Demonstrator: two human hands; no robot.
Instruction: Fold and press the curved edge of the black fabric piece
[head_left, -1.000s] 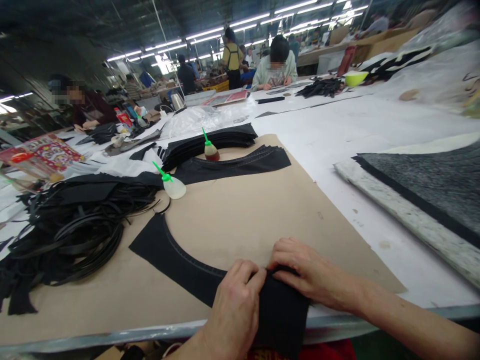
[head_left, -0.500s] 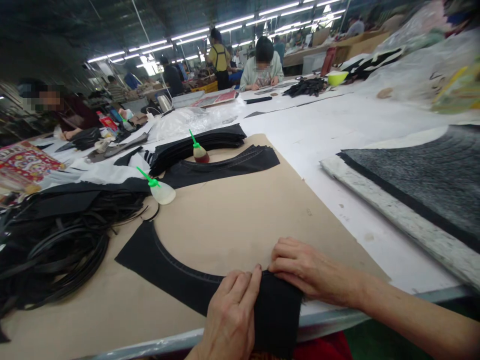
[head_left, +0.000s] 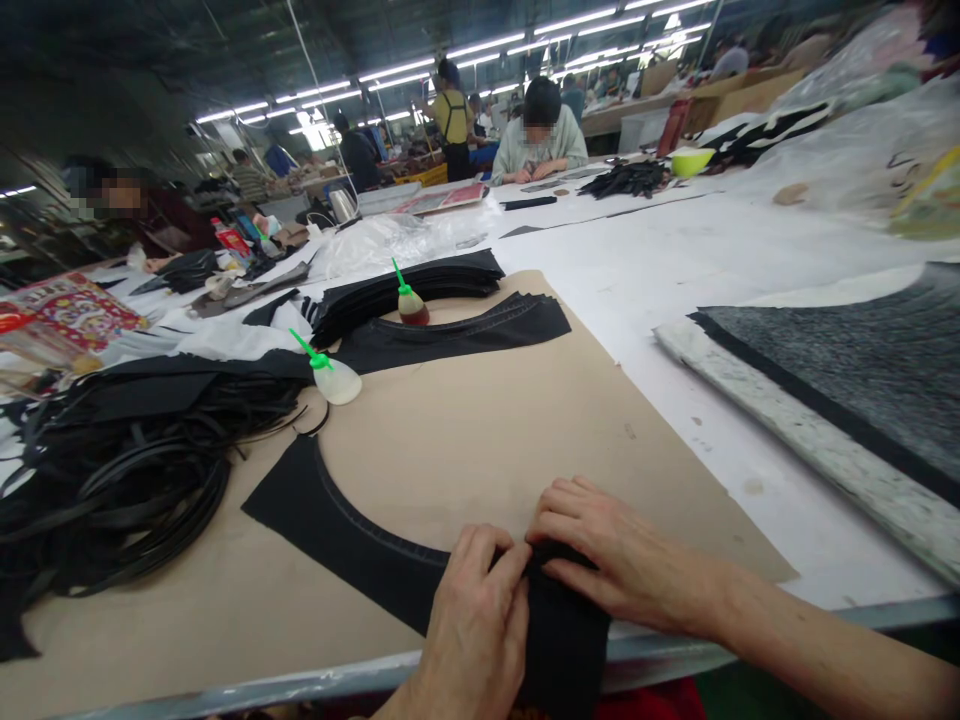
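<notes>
A curved black fabric piece lies on the brown paper, its inner edge folded over in a narrow band. Its near right end hangs over the table edge. My left hand presses on the piece with bent fingers, thumb and forefinger closed at the curved edge. Close beside it, my right hand pinches the same edge, fingers curled over it and thumb below. The fingertips of both hands nearly meet, and the bit of edge between them is partly hidden.
A clear squeeze bottle with a green nozzle stands past the piece. Another bottle with dark liquid sits by stacked black pieces. Black strips heap at left; grey felt sheets lie right. A co-worker sits across the table.
My right fingers have curled further over the edge and shifted slightly left, towards my left hand. My left fingers are more bent. The whole view has shifted a little.
</notes>
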